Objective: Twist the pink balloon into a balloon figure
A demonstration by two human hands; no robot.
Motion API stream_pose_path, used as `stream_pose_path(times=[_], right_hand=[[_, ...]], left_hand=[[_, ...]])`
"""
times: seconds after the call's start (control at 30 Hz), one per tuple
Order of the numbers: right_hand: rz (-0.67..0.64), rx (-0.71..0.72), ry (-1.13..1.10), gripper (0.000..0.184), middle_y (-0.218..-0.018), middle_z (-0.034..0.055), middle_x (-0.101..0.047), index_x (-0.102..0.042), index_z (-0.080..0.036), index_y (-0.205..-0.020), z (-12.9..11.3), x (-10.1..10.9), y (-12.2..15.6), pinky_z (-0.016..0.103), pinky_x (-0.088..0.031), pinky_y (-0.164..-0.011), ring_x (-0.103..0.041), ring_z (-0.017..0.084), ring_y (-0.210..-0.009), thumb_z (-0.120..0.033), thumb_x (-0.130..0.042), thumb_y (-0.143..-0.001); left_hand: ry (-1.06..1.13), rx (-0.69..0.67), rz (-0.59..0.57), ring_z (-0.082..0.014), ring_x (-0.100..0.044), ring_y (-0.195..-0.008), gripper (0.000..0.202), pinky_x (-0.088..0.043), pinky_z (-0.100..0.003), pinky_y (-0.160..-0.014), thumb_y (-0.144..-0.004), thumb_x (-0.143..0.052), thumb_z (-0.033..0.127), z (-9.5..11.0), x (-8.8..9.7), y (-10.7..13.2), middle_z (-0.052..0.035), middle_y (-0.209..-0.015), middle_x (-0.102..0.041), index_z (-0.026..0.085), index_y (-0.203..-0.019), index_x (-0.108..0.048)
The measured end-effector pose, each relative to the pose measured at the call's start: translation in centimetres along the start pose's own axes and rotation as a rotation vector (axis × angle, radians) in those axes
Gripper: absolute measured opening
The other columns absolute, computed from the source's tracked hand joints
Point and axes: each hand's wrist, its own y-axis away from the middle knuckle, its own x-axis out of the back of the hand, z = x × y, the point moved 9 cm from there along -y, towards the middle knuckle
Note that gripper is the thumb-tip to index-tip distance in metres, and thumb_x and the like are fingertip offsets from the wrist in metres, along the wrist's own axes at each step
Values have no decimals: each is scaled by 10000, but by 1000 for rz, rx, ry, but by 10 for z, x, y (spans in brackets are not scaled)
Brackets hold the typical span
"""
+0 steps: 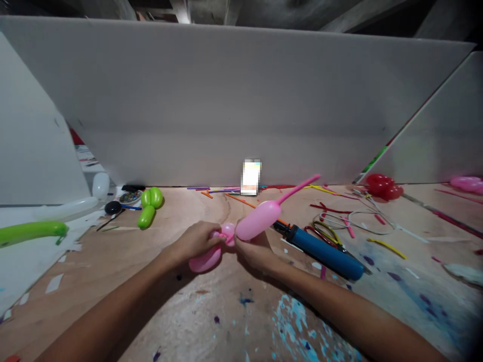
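Note:
A long pink balloon (260, 217) is pinched into bubbles between both hands over the wooden table (211, 322). My left hand (196, 241) grips the lower bubbles near its end. My right hand (256, 251) holds the twist from below, while the bigger bubble and its thin uninflated tail stick up and away to the right. Just right of my right hand lies a blue hand pump (324, 249).
A green twisted balloon (150, 203) and a long green balloon (32, 231) lie at the left. Red balloons (383, 186) and another pink one (468, 183) sit at the right. Several uninflated balloon strips litter the far table. White boards wall the table.

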Motion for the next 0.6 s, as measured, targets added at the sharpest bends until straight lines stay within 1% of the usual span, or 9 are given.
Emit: stream_pose_path(times=[0.07, 0.13, 0.27, 0.3, 0.37, 0.43, 0.47, 0.53, 0.6], right_hand=[[22, -55, 40, 122, -597, -22, -541, -530, -165, -731, -4, 4, -2, 228, -402, -462, -495, 111, -526, -229, -618, -676], [35, -130, 142, 77, -534, -41, -498, -506, -173, -703, -7, 5, -3, 211, -362, -413, -483, 109, -475, -202, -574, -682], [-164, -91, 374, 97, -595, -15, -558, -555, -157, -716, -17, -13, -15, 196, -365, -437, -518, 113, -534, -158, -612, -637], [-220, -64, 421, 138, -642, 0, -586, -582, -153, -764, -18, -15, -23, 199, -382, -460, -533, 120, -571, -173, -634, -638], [-315, -25, 488, 344, -749, 24, -626, -584, -158, -983, -19, -11, -46, 216, -421, -513, -562, 136, -630, -230, -671, -658], [-386, -3, 621, 574, -821, 42, -640, -484, -184, -1221, -20, 5, -79, 243, -443, -552, -577, 149, -641, -320, -677, -697], [-295, 53, 742, 600, -868, 55, -638, -438, -198, -1279, -28, 25, -101, 259, -446, -575, -577, 154, -643, -372, -641, -742], [2, 212, 1052, 642, -931, 94, -622, -329, -195, -1377, -55, 69, -140, 301, -442, -668, -583, 199, -748, -434, -547, -822], [133, 243, 1348, 649, -1029, 133, -591, -249, -227, -1428, -67, 97, -167, 347, -423, -729, -577, 261, -869, -507, -438, -874]], left_hand=[[65, -29, -122, -160, -548, -639, 300, -343, -233, -581, -805, -506, 401, 8, -11, 4, -38, -738, -660, 152, -821, -672], [172, -61, -180, -165, -569, -667, 280, -371, -232, -602, -796, -521, 376, 16, -18, 6, -32, -774, -674, 154, -856, -680], [425, -133, -145, -193, -596, -854, 215, -411, -254, -779, -767, -567, 290, 23, -25, 0, -35, -925, -695, 168, -882, -702], [497, -128, -172, -192, -594, -859, 214, -414, -258, -786, -771, -571, 293, 19, -30, -1, -41, -927, -694, 161, -876, -703], [668, -36, -214, -174, -592, -763, 276, -430, -260, -715, -815, -531, 350, 1, -39, -6, -60, -848, -690, 127, -850, -691], [816, 78, -186, -159, -577, -675, 357, -426, -259, -648, -832, -511, 418, -23, -43, -10, -77, -768, -672, 98, -807, -668], [882, 129, -175, -157, -575, -648, 383, -422, -261, -624, -831, -511, 447, -34, -45, -11, -83, -746, -664, 94, -785, -652], [994, 191, -151, -158, -574, -623, 403, -418, -266, -602, -817, -529, 479, -49, -48, -14, -91, -732, -655, 93, -760, -625], [1054, 208, -149, -159, -577, -622, 391, -417, -270, -605, -806, -552, 476, -55, -51, -16, -92, -734, -654, 94, -761, -616]])
